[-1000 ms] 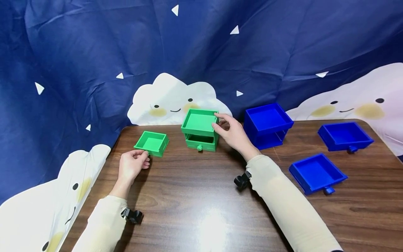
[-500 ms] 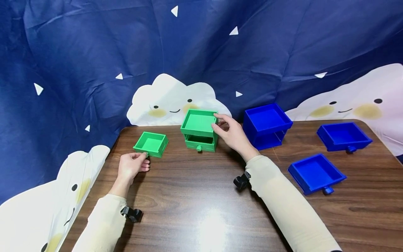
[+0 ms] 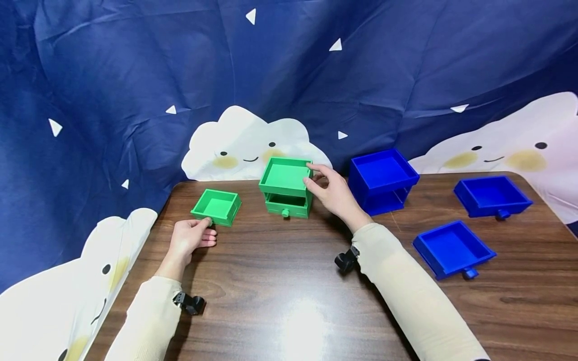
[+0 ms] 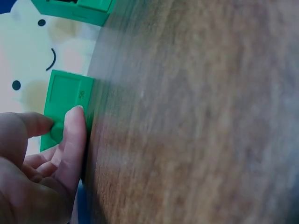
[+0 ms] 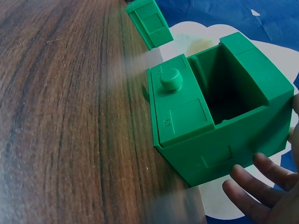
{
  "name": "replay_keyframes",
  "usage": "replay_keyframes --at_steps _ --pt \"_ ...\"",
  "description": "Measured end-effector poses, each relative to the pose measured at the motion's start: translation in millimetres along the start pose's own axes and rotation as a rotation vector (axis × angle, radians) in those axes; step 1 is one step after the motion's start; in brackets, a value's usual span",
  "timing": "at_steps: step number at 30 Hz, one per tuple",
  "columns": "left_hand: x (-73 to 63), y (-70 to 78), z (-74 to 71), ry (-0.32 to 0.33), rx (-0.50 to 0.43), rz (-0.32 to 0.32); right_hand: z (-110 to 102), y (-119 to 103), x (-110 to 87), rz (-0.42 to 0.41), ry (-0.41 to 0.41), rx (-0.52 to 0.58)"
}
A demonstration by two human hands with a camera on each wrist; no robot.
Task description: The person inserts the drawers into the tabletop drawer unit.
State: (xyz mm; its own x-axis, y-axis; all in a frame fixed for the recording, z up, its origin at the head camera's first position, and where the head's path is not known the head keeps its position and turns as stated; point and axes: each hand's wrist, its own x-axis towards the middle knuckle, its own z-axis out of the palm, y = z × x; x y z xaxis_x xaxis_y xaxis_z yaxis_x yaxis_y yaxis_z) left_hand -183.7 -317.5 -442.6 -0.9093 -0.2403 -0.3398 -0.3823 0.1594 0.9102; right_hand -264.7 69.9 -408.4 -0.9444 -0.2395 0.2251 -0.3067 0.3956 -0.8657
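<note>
My left hand [image 3: 188, 242] pinches the knob of a small green drawer [image 3: 215, 205] on the table, at the left in the head view. In the left wrist view thumb and index finger sit on either side of that knob, by the drawer front [image 4: 65, 95]. My right hand [image 3: 334, 191] holds the right rim of a green cabinet [image 3: 285, 176], other fingers along its side wall. The cabinet has a tray top, a vacant upper slot and a lower drawer [image 5: 180, 107] with a round knob [image 5: 171, 79].
A blue cabinet [image 3: 384, 175] with open slots stands right of the right hand. Two blue drawers, one farther back [image 3: 493, 194] and one nearer [image 3: 453, 248], lie on the wooden table [image 3: 271, 281]. A blue curtain [image 3: 289, 65] with clouds hangs behind.
The left thumb and fingers have closed in slightly on the green drawer's knob. The right hand, the cabinets and the blue drawers look the same, apart from a slight camera shift.
</note>
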Motion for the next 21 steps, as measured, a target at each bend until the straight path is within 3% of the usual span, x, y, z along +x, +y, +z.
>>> replay_keyframes --at_steps 11,21 --pt "-0.5 -1.6 3.1 -0.004 -0.046 0.018 -1 1 0.6 -0.008 -0.007 0.009" --pt "-10.9 -1.2 10.4 0.047 -0.143 0.041 0 2 1.2 -0.018 0.002 0.021"
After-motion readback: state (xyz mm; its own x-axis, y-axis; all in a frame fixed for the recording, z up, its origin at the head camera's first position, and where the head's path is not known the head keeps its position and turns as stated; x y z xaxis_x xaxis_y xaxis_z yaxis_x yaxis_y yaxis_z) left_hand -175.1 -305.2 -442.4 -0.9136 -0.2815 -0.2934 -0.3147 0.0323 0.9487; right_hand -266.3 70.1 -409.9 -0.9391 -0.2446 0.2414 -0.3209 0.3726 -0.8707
